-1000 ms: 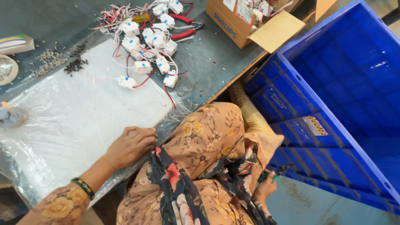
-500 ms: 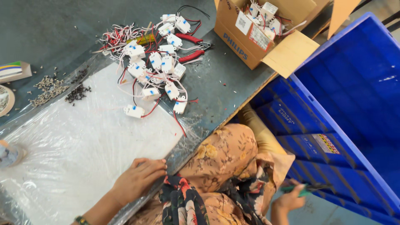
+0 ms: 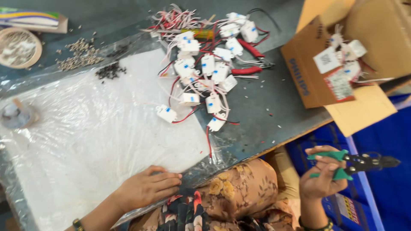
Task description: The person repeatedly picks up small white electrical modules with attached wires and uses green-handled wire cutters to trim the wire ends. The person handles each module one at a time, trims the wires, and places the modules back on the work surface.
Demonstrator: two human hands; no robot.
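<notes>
Right hand (image 3: pixel 322 179) raised off the table edge, palm up, fingers closed around the green handles of a pair of pliers (image 3: pixel 353 162); dark metal nose pointing away from the body, out over the blue crate (image 3: pixel 385 192). Left hand (image 3: pixel 147 187) lying flat on the near edge of the white plastic sheet (image 3: pixel 94 145), fingers together and stretched out, gripping nothing. Landmark: the white plastic sheet, spread across the grey table (image 3: pixel 265 107). Beyond its far right corner, a heap of small white plastic modules with red and white wires (image 3: pixel 205 64); a few strays resting on the sheet's right edge. Tangled in the far side of that heap, red-handled cutters (image 3: pixel 250 57). Past the sheet's far edge, a scatter of pale screws (image 3: pixel 79 57) and, just beside it, a smaller dark pile (image 3: pixel 110 70). Off the far left corner, a round tin (image 3: pixel 19 47) and a flat box with coloured stripes (image 3: pixel 34 19). On the sheet's left edge, a small clear cup (image 3: pixel 17 114). Well right of the sheet, an open cardboard box (image 3: pixel 342 68) holding more white modules. Below the sheet's near edge, a lap in brown flowered cloth (image 3: pixel 239 192).
</notes>
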